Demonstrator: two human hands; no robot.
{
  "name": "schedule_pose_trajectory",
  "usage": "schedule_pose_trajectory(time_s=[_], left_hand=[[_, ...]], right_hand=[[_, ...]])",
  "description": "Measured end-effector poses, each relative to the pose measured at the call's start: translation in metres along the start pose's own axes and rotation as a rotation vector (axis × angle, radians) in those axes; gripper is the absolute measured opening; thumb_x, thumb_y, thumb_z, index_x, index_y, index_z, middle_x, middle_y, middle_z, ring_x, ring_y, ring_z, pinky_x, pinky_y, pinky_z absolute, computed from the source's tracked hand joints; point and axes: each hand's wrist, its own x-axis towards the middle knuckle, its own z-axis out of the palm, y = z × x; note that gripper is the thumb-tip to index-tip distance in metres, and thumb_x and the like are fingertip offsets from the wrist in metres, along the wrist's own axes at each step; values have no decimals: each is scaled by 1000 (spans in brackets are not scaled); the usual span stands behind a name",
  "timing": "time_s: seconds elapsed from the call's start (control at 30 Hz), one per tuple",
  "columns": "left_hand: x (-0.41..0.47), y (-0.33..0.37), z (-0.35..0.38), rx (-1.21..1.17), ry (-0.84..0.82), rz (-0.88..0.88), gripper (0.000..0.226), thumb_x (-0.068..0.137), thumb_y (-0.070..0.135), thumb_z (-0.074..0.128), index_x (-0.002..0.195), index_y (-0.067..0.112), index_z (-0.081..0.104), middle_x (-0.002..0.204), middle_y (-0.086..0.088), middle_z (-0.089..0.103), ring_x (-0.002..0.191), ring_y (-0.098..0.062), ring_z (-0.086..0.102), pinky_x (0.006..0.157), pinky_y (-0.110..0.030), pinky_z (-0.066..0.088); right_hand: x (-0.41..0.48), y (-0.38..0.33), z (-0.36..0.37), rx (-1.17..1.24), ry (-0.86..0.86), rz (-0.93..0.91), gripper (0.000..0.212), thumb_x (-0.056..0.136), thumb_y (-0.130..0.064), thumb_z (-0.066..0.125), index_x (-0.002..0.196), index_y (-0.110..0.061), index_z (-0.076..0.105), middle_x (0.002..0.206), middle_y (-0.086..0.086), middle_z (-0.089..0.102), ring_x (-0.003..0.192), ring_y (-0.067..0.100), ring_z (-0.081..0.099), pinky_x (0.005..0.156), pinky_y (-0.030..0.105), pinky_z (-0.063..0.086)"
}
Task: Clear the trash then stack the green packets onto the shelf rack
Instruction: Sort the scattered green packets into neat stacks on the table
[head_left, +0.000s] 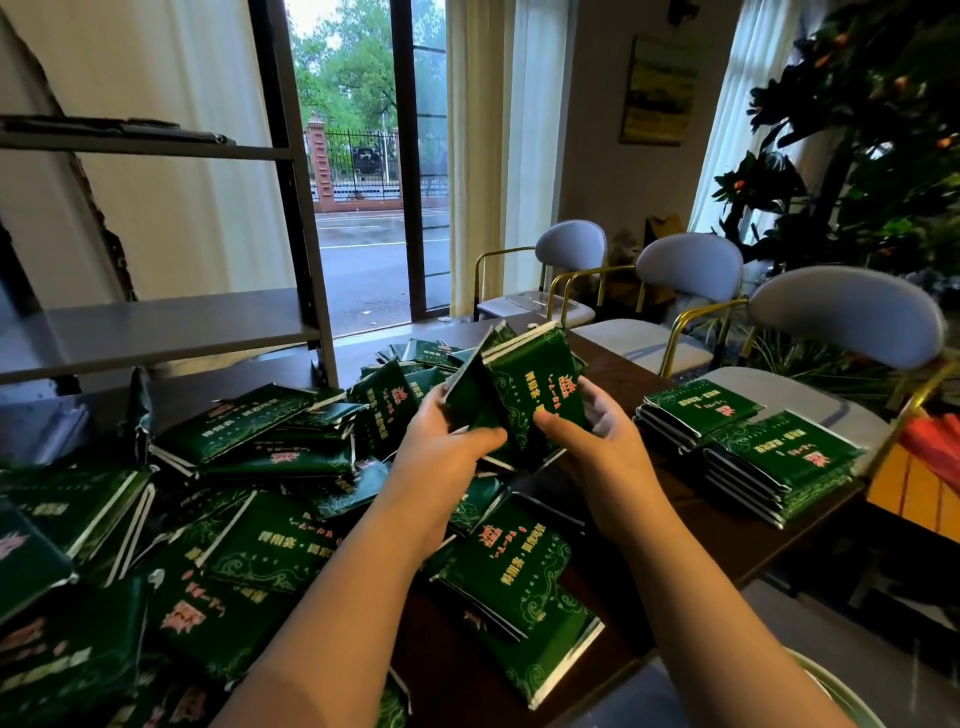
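— Both hands grip one upended bundle of green packets (524, 384): left hand (447, 452) at its lower left, right hand (592, 431) on its right side
— Where's the shelf rack (171, 332)?
— Left of the bundle, nearer the left hand (its far end is cut off); how many packets they hold is hard to tell

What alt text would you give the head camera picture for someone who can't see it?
Left hand and right hand hold several green packets over a table heaped with more. Two neat stacks sit on the right; a shelf rack stands left.
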Motion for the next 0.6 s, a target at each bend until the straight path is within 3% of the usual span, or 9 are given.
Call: schedule_pose_trajectory(time_s=[0.1, 0.2, 0.33, 0.4, 0.53, 0.6], left_hand=[[-1, -2, -1, 41, 9, -16, 64, 80, -9, 70, 130, 26, 52, 106, -11, 74, 96, -25, 73, 83, -47, 60], [-2, -1, -1, 40, -10, -56, 64, 78, -8, 68, 127, 29, 49, 103, -14, 72, 89, -27, 74, 72, -44, 61], [-6, 1, 2, 58, -45, -76, 66, 81, -11, 61, 126, 33, 41, 103, -17, 69, 84, -29, 73, 65, -39, 60], [-6, 1, 3, 102, -43, -54, 73, 81, -11, 60, 130, 39, 38, 105, -16, 67, 85, -29, 73, 67, -41, 61], [-6, 2, 6, 72, -80, -38, 76, 79, -12, 61, 129, 41, 40, 110, -15, 67, 91, -31, 72, 76, -48, 61], [-6, 1, 7, -3, -106, -48, 76, 79, -11, 63, 132, 39, 42, 111, -15, 68, 93, -31, 73, 81, -52, 60]], right_hand=[[-4, 1, 1, -127, 7, -80, 48, 88, -9, 71, 133, -16, 56, 119, 5, 71, 110, 21, 68, 101, 52, 51], [-7, 4, 5, -306, 10, -138, 55, 83, -41, 71, 135, -31, 53, 129, -2, 62, 119, 14, 61, 104, 49, 48], [-6, 8, 8, -528, -12, -181, 40, 80, -60, 59, 118, -53, 50, 125, -17, 50, 124, 7, 49, 110, 47, 39], [-6, 9, 9, -575, -21, -187, 54, 77, -64, 54, 128, -46, 51, 125, -18, 49, 125, 7, 48, 111, 49, 36], [-6, 6, 9, -582, -33, -162, 81, 75, -61, 54, 150, -40, 32, 138, -18, 41, 136, 8, 39, 117, 49, 29], [-8, 3, 9, -521, -54, -162, 80, 79, -49, 56, 152, -35, 30, 137, -16, 40, 130, -2, 42, 114, 36, 35]])
